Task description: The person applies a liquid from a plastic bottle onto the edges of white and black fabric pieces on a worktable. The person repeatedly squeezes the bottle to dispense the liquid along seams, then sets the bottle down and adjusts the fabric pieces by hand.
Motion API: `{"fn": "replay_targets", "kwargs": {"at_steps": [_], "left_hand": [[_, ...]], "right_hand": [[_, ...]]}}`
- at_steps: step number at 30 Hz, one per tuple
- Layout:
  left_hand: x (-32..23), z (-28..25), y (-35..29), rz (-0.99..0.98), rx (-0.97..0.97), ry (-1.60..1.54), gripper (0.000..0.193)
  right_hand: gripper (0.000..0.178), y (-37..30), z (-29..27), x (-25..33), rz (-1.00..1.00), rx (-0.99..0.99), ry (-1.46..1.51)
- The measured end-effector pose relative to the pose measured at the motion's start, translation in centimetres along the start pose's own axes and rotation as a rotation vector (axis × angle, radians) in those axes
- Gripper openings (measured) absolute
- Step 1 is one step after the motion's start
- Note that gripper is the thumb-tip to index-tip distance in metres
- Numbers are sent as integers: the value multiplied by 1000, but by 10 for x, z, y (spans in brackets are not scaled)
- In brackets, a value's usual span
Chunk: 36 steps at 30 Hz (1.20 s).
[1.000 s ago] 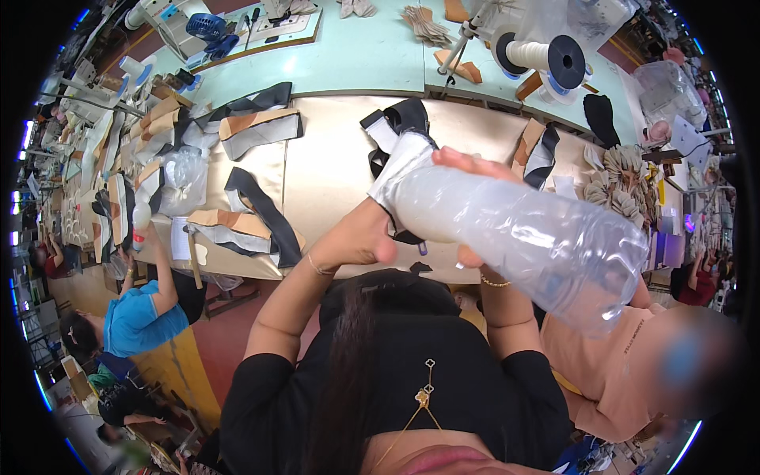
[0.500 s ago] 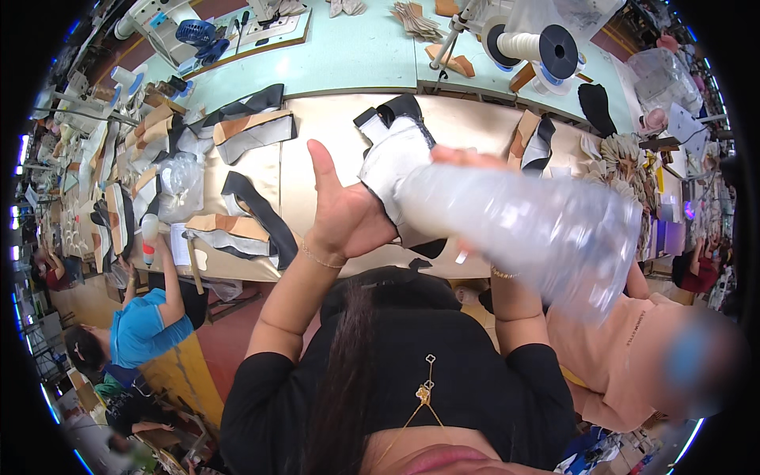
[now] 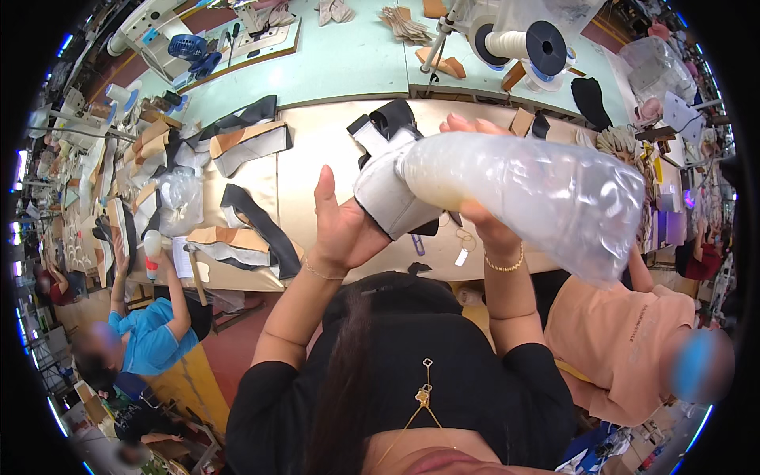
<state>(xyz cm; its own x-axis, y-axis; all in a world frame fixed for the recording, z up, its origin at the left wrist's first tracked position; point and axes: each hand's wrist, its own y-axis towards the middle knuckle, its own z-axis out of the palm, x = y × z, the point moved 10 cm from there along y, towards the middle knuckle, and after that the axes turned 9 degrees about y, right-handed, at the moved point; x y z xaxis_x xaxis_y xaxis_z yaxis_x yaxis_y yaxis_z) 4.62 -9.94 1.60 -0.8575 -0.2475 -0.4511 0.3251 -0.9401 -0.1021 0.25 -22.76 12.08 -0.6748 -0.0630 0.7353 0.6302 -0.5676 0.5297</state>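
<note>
Bottle (image 3: 530, 190) crosses white piece's (image 3: 381, 190) edge; table (image 3: 309, 146) spreads beyond left hand (image 3: 346, 233).

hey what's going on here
A person at a cream table has both hands busy. The right hand grips a clear plastic bottle, tilted so its narrow end is at a pale, dark-edged piece. The left hand is under that piece, thumb raised, its fingers mostly hidden. Other pieces lie on the table to the left, where a co-worker in blue holds a smaller bottle.
</note>
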Motion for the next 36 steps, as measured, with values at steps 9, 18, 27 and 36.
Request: {"fn": "replay_targets", "kwargs": {"at_steps": [9, 18, 27, 36], "left_hand": [[-9, -3, 1, 80, -13, -28, 99], [-11, -3, 4, 55, -31, -78, 97], [-11, -8, -3, 86, -23, -129, 99], [-16, -12, 2, 89, -72, -157, 100]], "right_hand": [[67, -8, -6, 10, -110, 59, -404], [63, -14, -20, 3, -53, -39, -290], [54, -6, -46, 1, -60, -293, -198], [74, -5, -30, 8, -95, -109, -273]]}}
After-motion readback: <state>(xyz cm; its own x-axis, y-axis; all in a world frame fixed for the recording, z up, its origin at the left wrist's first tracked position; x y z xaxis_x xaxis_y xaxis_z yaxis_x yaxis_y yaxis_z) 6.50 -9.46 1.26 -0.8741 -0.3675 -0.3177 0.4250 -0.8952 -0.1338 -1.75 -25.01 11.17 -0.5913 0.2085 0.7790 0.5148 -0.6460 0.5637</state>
